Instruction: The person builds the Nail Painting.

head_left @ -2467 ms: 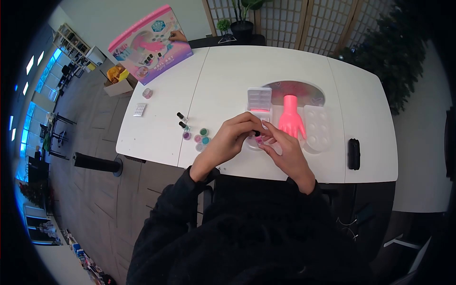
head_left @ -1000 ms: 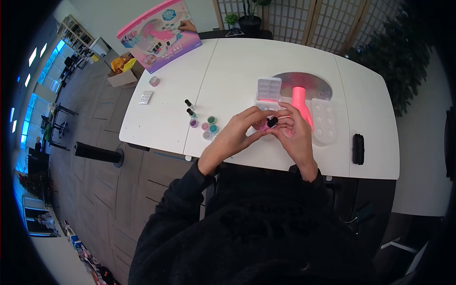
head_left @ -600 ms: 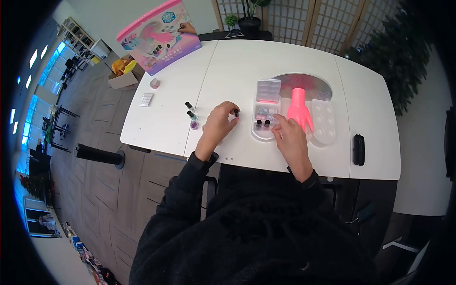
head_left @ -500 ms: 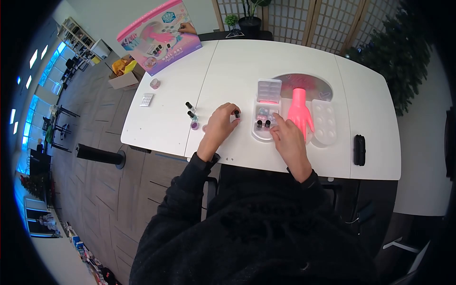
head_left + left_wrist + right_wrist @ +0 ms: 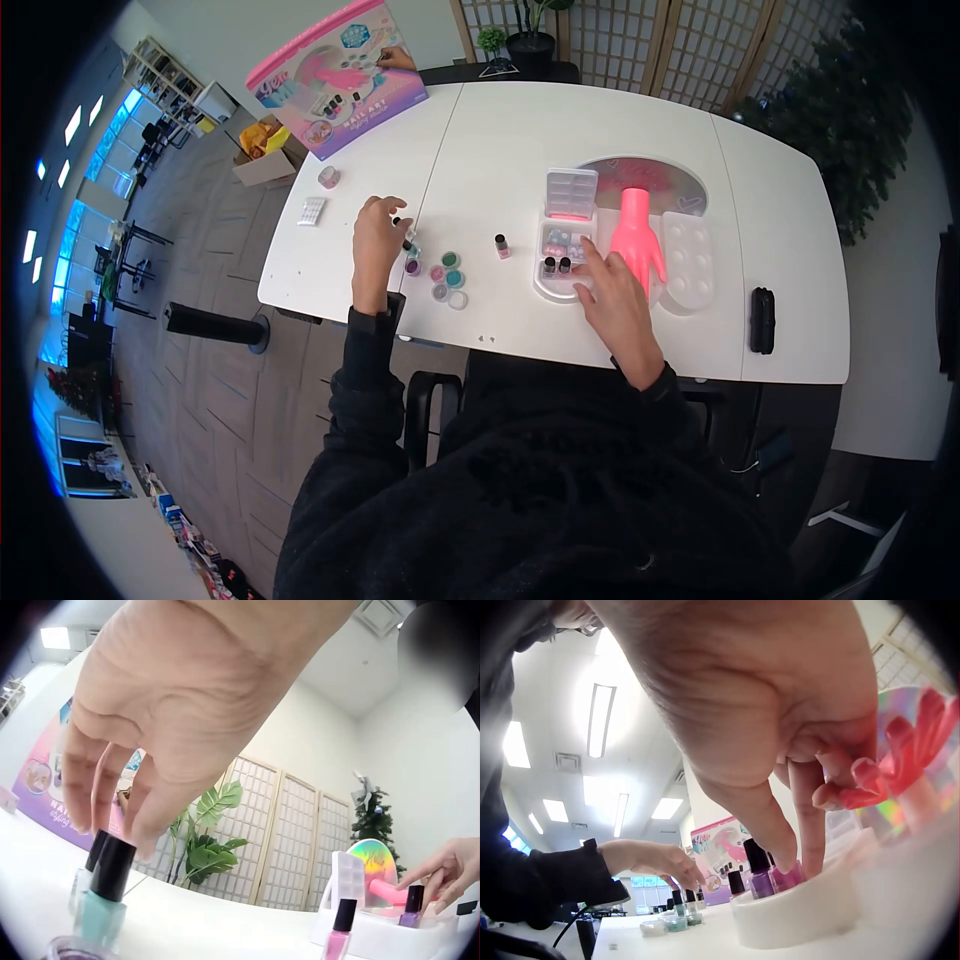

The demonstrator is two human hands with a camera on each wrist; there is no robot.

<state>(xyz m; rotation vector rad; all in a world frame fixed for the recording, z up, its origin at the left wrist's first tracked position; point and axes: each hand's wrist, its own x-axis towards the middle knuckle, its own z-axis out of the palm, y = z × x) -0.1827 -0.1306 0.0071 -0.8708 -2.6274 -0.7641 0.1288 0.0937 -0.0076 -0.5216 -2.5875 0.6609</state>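
My left hand hovers over two nail polish bottles at the table's left. In the left wrist view its spread fingers hang behind the black caps of a teal nail polish bottle and a paler bottle. A pink nail polish bottle stands alone in mid-table. My right hand rests at the white tray, its fingers pointing down beside the purple nail polish bottle and a pink-magenta one in the tray. A pink model hand stands in the tray.
Several small glitter pots sit near the left hand. Behind the tray's bottles is an open bead box. A black case lies at the right. The kit's box, a jar and a small white sheet are far left.
My left hand has let go of the pink nail polish bottle, which now stands on the table, and has moved left to the other bottles. The right hand stays at the tray.
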